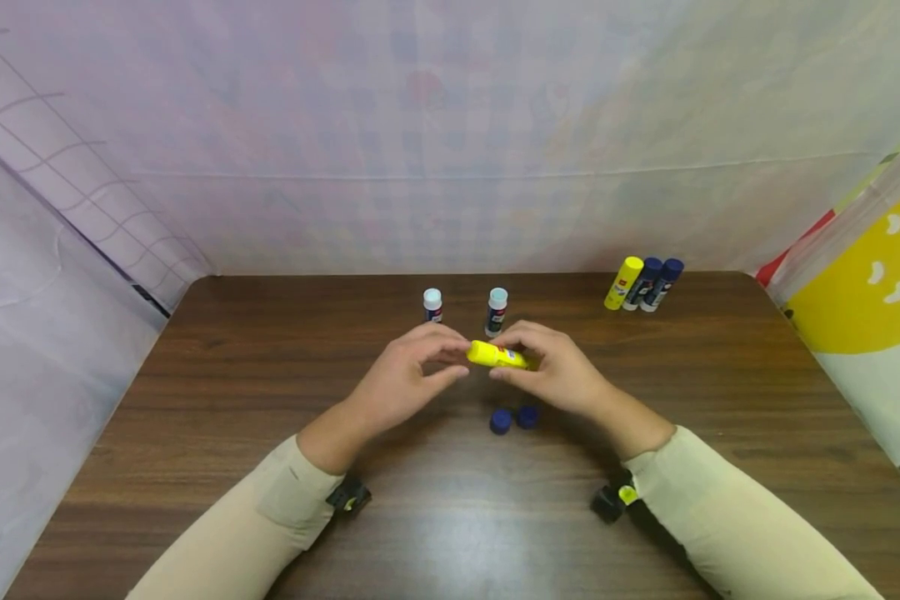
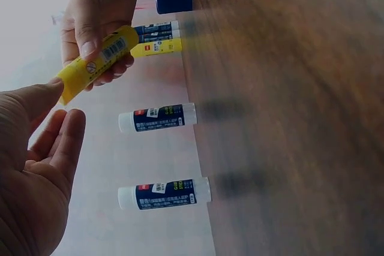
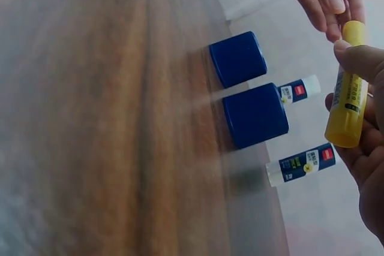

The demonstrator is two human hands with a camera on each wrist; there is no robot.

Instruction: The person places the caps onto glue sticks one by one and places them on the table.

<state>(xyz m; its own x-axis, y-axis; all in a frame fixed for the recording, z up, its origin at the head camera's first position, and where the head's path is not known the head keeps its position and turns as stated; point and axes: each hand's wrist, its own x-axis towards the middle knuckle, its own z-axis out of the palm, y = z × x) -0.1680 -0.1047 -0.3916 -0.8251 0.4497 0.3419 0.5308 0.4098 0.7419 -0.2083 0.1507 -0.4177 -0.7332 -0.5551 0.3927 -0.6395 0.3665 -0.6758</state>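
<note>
A yellow glue stick (image 1: pixel 495 355) lies nearly level above the table, gripped by my right hand (image 1: pixel 558 367) between thumb and fingers. The right wrist view shows the yellow glue stick (image 3: pixel 348 97) with the right thumb across its barrel. At the stick's other end is my left hand (image 1: pixel 405 375), its fingers and thumb spread apart and not closed round it. Just beyond the hands stand two dark blue glue sticks with uncovered white tops, the left one (image 1: pixel 432 305) and the right one (image 1: pixel 497 312). Two blue caps, one (image 1: pixel 500 422) beside the other (image 1: pixel 527 417), sit on the table nearer me.
At the back right of the wooden table (image 1: pixel 232 417), a yellow glue stick (image 1: pixel 623 283) stands in a row with two blue-capped ones (image 1: pixel 661 285). A pale cloth (image 1: pixel 345 167) hangs behind the table's back edge. Wrist cameras are strapped at both sleeves.
</note>
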